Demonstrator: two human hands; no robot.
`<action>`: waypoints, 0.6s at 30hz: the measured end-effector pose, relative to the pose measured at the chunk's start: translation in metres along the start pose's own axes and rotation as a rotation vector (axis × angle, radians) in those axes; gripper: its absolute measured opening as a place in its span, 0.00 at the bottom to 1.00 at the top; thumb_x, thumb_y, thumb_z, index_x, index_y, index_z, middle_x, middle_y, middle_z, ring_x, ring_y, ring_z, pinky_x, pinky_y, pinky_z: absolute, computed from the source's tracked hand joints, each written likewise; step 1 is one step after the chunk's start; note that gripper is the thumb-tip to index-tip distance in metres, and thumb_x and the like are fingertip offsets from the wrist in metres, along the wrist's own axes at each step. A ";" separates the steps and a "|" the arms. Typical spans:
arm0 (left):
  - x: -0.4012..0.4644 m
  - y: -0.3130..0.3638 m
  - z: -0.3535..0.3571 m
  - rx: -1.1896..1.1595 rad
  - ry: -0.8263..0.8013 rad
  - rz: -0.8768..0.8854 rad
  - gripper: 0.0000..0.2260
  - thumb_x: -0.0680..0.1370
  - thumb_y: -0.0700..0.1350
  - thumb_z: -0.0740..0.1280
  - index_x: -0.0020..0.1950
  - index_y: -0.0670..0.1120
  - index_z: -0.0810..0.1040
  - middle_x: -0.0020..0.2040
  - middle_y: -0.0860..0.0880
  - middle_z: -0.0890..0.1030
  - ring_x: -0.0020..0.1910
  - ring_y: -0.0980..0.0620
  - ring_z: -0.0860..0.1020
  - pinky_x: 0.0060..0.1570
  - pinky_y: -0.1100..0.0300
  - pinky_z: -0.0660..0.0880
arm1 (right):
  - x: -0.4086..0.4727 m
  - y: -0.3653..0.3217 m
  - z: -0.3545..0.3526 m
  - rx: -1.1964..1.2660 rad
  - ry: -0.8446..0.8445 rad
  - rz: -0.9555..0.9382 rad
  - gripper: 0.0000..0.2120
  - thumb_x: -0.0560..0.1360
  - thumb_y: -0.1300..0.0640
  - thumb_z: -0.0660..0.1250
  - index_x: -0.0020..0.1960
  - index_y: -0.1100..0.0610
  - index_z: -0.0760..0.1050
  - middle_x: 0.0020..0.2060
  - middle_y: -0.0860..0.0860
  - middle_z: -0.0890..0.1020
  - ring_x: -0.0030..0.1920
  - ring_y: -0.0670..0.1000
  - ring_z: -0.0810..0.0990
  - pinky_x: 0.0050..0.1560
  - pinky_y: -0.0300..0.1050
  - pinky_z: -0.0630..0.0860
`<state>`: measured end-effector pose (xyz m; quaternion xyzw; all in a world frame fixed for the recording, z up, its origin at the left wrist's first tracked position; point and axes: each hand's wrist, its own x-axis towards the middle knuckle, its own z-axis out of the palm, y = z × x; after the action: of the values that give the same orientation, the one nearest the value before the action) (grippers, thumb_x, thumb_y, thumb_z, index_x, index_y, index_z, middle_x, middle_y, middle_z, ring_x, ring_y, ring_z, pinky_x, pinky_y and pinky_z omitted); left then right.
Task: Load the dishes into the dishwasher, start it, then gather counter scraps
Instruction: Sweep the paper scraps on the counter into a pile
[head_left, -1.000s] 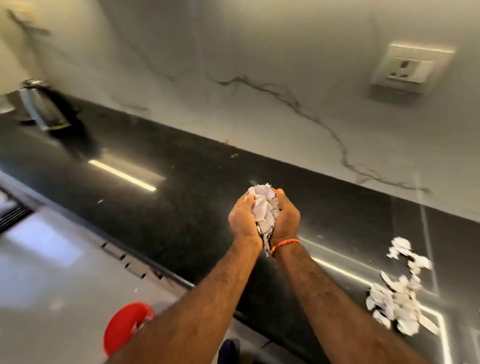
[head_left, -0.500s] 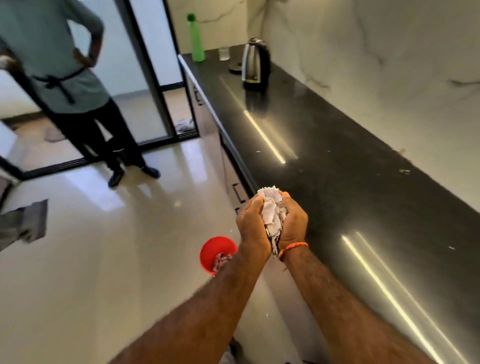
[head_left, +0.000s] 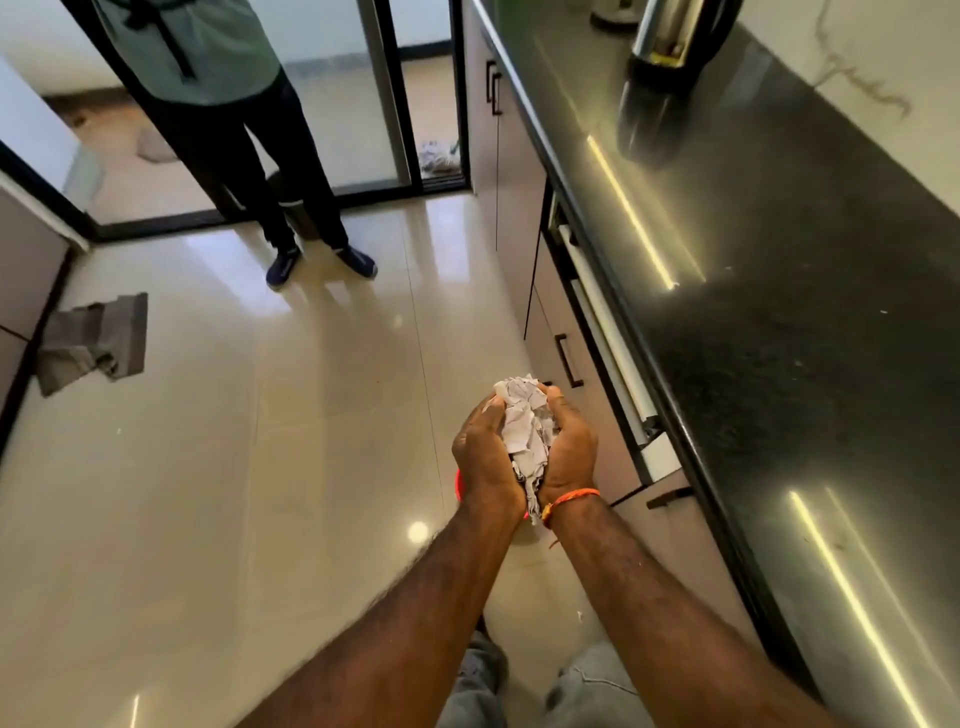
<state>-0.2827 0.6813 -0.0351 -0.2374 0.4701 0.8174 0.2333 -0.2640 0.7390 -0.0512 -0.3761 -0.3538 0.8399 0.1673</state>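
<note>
Cupped together, the left hand (head_left: 485, 457) and right hand (head_left: 569, 454) hold a crumpled wad of white paper scraps (head_left: 525, 434), now carried off the glossy black stone desk (head_left: 779, 338) and out over the polished beige floor tiles (head_left: 260, 467), directly above a round red plastic bin (head_left: 458, 486) they almost hide. A bystander's dark shoes (head_left: 283, 267) stand far left.
</note>
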 end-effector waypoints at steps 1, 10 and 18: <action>0.011 -0.001 -0.006 -0.001 0.018 -0.007 0.12 0.81 0.42 0.65 0.61 0.41 0.83 0.54 0.40 0.86 0.52 0.40 0.85 0.52 0.49 0.82 | 0.009 0.009 0.002 0.010 0.003 0.029 0.25 0.70 0.47 0.72 0.59 0.63 0.82 0.57 0.64 0.83 0.58 0.65 0.82 0.65 0.65 0.74; 0.157 -0.085 -0.071 -0.087 0.273 -0.174 0.13 0.76 0.42 0.70 0.58 0.39 0.84 0.55 0.37 0.85 0.54 0.37 0.84 0.58 0.44 0.80 | 0.131 0.125 -0.036 -0.048 0.105 0.250 0.25 0.69 0.51 0.73 0.60 0.67 0.80 0.57 0.66 0.82 0.59 0.67 0.81 0.64 0.62 0.76; 0.318 -0.218 -0.165 -0.130 0.372 -0.348 0.21 0.70 0.45 0.71 0.60 0.36 0.82 0.58 0.36 0.83 0.56 0.37 0.83 0.61 0.45 0.79 | 0.262 0.275 -0.113 -0.253 0.339 0.312 0.10 0.75 0.56 0.70 0.45 0.63 0.85 0.41 0.58 0.87 0.40 0.56 0.85 0.44 0.48 0.82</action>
<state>-0.3705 0.6849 -0.4454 -0.4754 0.4037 0.7356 0.2642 -0.3565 0.7445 -0.4371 -0.5792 -0.3607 0.7297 0.0444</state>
